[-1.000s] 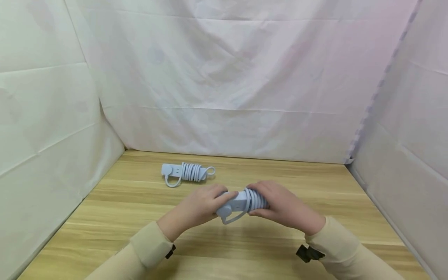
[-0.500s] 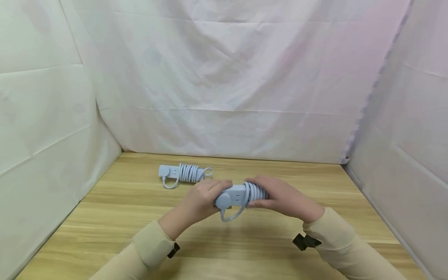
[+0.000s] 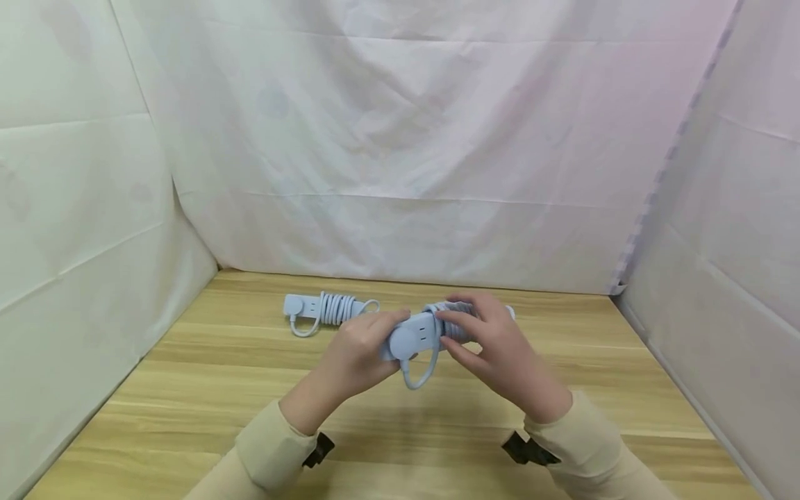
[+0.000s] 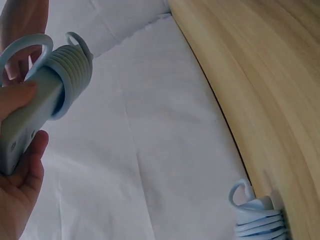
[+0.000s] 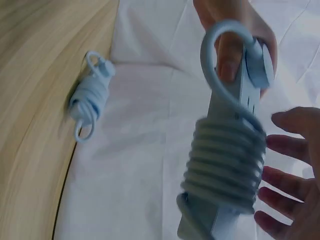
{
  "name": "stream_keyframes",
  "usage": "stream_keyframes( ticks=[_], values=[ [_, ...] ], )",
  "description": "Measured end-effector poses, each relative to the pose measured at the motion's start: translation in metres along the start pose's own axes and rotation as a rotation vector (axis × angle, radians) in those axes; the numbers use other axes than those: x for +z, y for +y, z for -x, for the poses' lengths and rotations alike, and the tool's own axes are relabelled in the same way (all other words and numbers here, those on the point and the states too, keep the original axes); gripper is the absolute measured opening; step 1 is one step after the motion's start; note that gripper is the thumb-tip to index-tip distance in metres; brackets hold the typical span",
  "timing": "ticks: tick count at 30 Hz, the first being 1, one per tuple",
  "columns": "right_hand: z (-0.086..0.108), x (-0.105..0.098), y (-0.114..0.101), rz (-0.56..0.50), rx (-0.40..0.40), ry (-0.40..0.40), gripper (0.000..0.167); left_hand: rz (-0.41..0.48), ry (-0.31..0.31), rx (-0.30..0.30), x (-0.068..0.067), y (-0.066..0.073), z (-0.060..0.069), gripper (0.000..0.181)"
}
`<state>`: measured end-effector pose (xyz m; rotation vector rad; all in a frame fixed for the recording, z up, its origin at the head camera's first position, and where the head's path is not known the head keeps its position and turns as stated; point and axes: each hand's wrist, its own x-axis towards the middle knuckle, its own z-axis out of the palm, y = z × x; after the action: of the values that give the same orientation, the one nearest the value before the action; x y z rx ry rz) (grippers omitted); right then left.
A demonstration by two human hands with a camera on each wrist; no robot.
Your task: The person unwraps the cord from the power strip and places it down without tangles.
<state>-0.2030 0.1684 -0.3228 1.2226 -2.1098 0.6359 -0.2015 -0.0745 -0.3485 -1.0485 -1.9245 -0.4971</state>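
Note:
A white power strip [image 3: 422,332], its cord [image 5: 225,162] wound in tight coils around one end, is held above the table. My left hand [image 3: 359,351] grips the uncoiled end beside the plug [image 3: 405,343], thumb on one side and fingers on the other. The plug sits in the strip, and its cord makes a loop [image 3: 422,380] hanging below. At the coils, my right hand [image 3: 503,354] has its fingers spread, with fingertips at the side of the winding in the right wrist view. A similar coiled power strip [image 3: 337,309] lies behind on the table, partly covered by the left hand.
The wood-grain table [image 3: 237,396] has white cloth [image 3: 400,139] hanging at its back, with more cloth along the left and right sides. Dark camera mounts [image 3: 528,450] sit at both wrists.
The right hand has loosened from around the coils and spread its fingers. The held strip has risen slightly and tilted, its coiled end now higher and pointing farther back.

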Motion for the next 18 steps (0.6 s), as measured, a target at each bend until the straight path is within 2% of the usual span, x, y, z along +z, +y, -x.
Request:
stream_keyframes(
  ticks=[3,5,7,10,13,18],
  values=[
    [-0.003,0.004,-0.01,-0.014,-0.081,0.087,0.035,-0.041,-0.004,0.003,-0.004,0.002,-0.003,0.054],
    [-0.005,0.006,-0.017,-0.005,-0.109,0.121,0.036,-0.102,0.009,0.012,-0.004,0.002,-0.005,0.049],
    [-0.006,0.01,-0.023,-0.005,-0.098,0.124,0.039,-0.172,0.026,0.016,-0.005,0.004,-0.006,0.042],
    [-0.008,0.014,-0.031,-0.009,-0.033,0.091,0.044,-0.258,0.042,0.011,-0.006,0.007,-0.007,0.034],
    [-0.012,0.018,-0.035,-0.03,0.021,0.05,0.041,-0.284,0.042,-0.001,-0.007,0.01,-0.008,0.033],
    [-0.019,0.022,-0.038,-0.073,0.029,0.036,0.035,-0.29,0.051,-0.01,-0.009,0.011,-0.01,0.04]
  ],
)
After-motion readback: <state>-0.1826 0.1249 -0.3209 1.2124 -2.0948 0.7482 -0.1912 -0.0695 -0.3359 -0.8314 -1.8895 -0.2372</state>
